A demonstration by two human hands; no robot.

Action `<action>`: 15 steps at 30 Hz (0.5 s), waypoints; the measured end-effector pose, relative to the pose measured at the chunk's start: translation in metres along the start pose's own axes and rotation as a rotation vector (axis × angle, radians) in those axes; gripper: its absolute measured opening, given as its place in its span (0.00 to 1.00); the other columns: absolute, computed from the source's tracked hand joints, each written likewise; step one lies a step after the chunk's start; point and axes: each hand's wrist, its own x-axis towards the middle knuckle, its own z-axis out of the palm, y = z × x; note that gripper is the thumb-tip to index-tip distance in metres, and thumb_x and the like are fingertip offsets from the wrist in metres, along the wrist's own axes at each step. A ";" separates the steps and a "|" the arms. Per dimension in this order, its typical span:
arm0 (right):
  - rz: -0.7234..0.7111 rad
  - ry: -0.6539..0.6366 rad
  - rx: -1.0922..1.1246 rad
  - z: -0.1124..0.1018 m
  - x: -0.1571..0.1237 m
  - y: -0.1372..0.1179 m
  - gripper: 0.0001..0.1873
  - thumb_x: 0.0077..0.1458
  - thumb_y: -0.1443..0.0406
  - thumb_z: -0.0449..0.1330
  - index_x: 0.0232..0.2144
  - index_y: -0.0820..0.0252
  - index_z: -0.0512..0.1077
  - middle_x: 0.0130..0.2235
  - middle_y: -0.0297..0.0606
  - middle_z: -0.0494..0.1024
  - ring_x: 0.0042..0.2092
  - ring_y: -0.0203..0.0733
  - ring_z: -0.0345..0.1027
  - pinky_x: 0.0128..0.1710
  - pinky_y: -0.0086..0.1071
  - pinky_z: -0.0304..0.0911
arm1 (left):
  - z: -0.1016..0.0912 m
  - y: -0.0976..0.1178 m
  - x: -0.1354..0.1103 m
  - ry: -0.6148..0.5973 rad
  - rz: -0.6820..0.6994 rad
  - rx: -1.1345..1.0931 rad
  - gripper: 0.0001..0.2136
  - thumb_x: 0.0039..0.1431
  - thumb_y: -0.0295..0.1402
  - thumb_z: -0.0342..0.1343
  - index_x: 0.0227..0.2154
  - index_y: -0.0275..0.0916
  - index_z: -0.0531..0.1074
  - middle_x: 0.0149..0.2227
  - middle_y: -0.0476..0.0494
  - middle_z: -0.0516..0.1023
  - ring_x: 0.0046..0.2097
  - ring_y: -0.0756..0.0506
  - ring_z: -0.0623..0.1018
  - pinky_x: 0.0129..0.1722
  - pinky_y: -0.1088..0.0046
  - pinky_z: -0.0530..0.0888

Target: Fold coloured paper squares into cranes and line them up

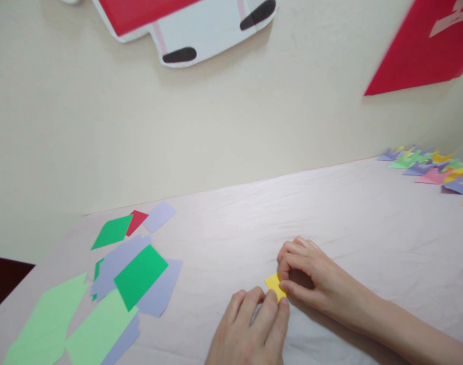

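Note:
A small yellow piece of paper (275,285) lies on the pale cloth in front of me, partly covered by my fingers. My left hand (252,324) comes from below, its bent fingertips holding the paper's lower edge against the surface. From the right, my right hand (311,279) pinches the paper's right side between thumb and curled fingers. Whether the paper is folded under the fingers is hard to make out.
Loose green sheets (141,276), light green sheets (48,324), lilac sheets (161,289) and a red piece (137,222) lie at the left. Several folded colourful paper shapes (432,175) stand in rows at the far right. Behind the cloth-covered surface (216,228) rises a wall (231,126) with red decorations.

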 end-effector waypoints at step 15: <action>0.049 0.019 0.014 0.001 -0.004 0.003 0.09 0.55 0.75 0.54 0.35 0.56 0.66 0.37 0.37 0.71 0.41 0.44 0.62 0.41 0.38 0.60 | -0.003 0.003 0.014 0.036 -0.044 -0.060 0.12 0.60 0.22 0.46 0.41 0.35 0.73 0.38 0.42 0.76 0.39 0.44 0.71 0.36 0.67 0.69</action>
